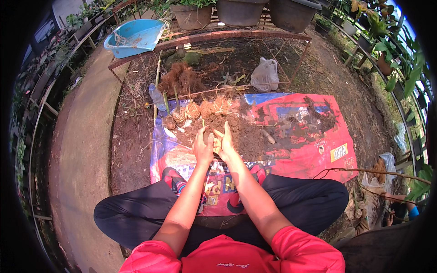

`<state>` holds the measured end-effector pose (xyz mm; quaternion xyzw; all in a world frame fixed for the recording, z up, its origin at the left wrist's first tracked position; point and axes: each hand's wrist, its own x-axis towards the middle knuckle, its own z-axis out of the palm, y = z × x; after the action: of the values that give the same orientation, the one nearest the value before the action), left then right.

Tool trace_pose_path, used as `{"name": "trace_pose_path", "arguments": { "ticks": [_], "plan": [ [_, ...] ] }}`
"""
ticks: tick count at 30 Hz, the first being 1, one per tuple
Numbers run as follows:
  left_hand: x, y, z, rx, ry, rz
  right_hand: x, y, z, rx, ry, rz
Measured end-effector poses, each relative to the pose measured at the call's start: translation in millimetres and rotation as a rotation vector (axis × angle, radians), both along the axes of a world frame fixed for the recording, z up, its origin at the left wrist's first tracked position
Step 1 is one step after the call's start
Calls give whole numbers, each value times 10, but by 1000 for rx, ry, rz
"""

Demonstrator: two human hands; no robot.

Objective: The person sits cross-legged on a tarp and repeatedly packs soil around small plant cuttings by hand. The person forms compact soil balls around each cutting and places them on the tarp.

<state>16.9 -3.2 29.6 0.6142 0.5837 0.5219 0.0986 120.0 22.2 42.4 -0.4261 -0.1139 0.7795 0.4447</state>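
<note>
My left hand (203, 147) and my right hand (225, 142) are cupped together low over the heap of dark soil (244, 136). A clump of soil (206, 136) shows between them, mostly hidden by fingers and palms. Just beyond the left fingertips a short green stem (203, 122) sticks up; whether it grows from the clump I cannot tell. Behind the heap sit several string-wrapped fibre balls (193, 110), some with upright stems. A brown stick-like piece (268, 136) lies on the soil to the right.
Red and blue plastic sheeting (307, 167) lies under the soil. Beyond are brown coir fibre (181, 80), a plastic bottle (157, 97), a plastic bag (265, 74) and a rusty metal frame (232, 34). A blue basin (136, 37) rests at its left. Another person's arm (397, 197) shows at right.
</note>
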Motion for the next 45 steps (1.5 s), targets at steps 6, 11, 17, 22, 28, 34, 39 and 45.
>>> {"name": "trace_pose_path", "arguments": {
  "ticks": [6,11,17,22,28,34,39,45],
  "plan": [
    [-254,76,-185,-197,-423,-103,-96,-27,-100,72,-7,100],
    [-132,18,-102,-193,-765,-204,-234,-129,-161,23,21,-49],
    [100,-145,105,-143,-9,-78,-309,-200,-231,153,318,-250],
    [-4,-30,1,-266,-216,-38,-139,-275,-274,-7,13,-217],
    [-219,33,-304,-817,-1321,-387,-73,-236,-316,27,-307,-262],
    [-148,-94,-501,-811,-1709,-482,57,-75,-163,186,-521,58],
    [-237,-52,-543,-932,-1605,-207,297,102,44,184,-451,-27],
    [-267,-35,-482,-975,-1247,-142,855,346,-614,99,-792,-301]
  ]
}}
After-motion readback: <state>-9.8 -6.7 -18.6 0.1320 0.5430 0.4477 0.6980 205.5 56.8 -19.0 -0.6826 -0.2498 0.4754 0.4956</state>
